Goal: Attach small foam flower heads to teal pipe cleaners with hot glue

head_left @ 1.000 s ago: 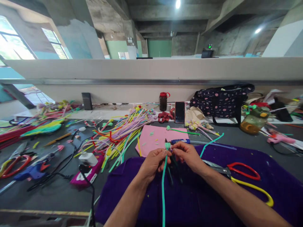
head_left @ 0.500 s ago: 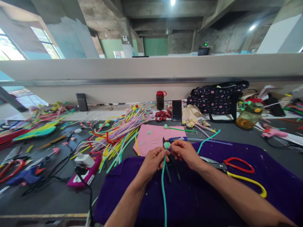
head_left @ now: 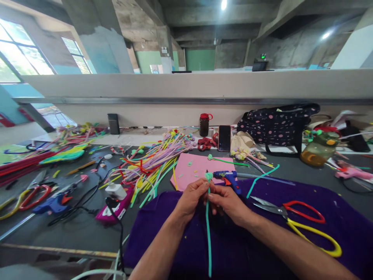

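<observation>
A mint-green pipe cleaner flower stands up between my two hands, its long green stem hanging down toward me. My left hand pinches it just below the bloom with thumb and forefinger. My right hand has closed its fingers on the stem a little lower. Right behind them lies a blue glue gun, partly over a pink sheet. A second green flower with a stem rests on that sheet. Scissors with red and yellow handles lie right of my right hand.
A purple cloth covers the table before me. Left are a magenta power strip, another glue gun with cables, and a pile of pipe cleaners. A phone, red-lidded bottle and dark bag line the back.
My right hand has come down from beside the bloom to the stem. Dark handle-like shapes below my hands no longer show. The view has shifted left.
</observation>
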`<state>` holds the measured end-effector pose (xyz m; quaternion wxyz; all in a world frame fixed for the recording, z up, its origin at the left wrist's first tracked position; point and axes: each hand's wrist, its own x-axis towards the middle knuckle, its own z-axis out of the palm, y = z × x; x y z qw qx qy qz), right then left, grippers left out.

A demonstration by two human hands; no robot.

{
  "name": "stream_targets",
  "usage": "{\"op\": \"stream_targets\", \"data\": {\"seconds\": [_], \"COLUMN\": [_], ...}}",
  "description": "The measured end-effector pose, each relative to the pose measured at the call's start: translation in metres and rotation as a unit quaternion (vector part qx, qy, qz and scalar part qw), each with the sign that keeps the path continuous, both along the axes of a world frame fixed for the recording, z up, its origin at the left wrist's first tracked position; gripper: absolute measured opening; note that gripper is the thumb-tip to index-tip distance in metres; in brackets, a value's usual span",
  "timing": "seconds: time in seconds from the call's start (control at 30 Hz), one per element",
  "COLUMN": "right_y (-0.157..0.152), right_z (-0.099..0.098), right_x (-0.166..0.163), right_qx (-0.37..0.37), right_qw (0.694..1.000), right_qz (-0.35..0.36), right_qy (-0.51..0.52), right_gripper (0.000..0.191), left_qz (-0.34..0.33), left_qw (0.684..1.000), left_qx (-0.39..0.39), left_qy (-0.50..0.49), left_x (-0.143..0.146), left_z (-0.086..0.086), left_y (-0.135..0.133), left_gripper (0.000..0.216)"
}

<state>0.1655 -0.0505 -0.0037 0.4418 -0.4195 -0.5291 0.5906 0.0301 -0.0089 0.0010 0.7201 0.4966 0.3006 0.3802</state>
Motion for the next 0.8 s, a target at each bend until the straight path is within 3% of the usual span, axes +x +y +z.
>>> {"op": "stream_targets", "data": {"seconds": [0.07,0.27,0.43,0.8], "right_y": [0.001,0.003,0.004,0.007], "right_z": [0.000,-0.003,-0.004,-0.012], "right_x": [0.001,0.003,0.002,0.005], "right_qx": [0.008,0.052,0.074,0.203], "right_qw": [1.000,0.993,0.988,0.948], "right_qz": [-0.009,-0.062,-0.078,-0.115], "right_qy": [-0.012,-0.087,-0.114,-0.215], "right_gripper": [0.022,0.022,0.019,0.014], "left_qz": [-0.011,0.038,0.028,0.018], "left_qw": [1.000,0.994,0.987,0.987], "left_qx": [-0.024,-0.099,-0.148,-0.145], "left_qy": [0.003,-0.029,-0.062,-0.066], "left_x": [0.000,-0.001,0.002,0.005], "left_z": [-0.001,-0.006,-0.012,-0.018], "left_y": [0.001,0.010,0.012,0.013], "left_gripper": [0.027,0.021,0.020,0.020]}}
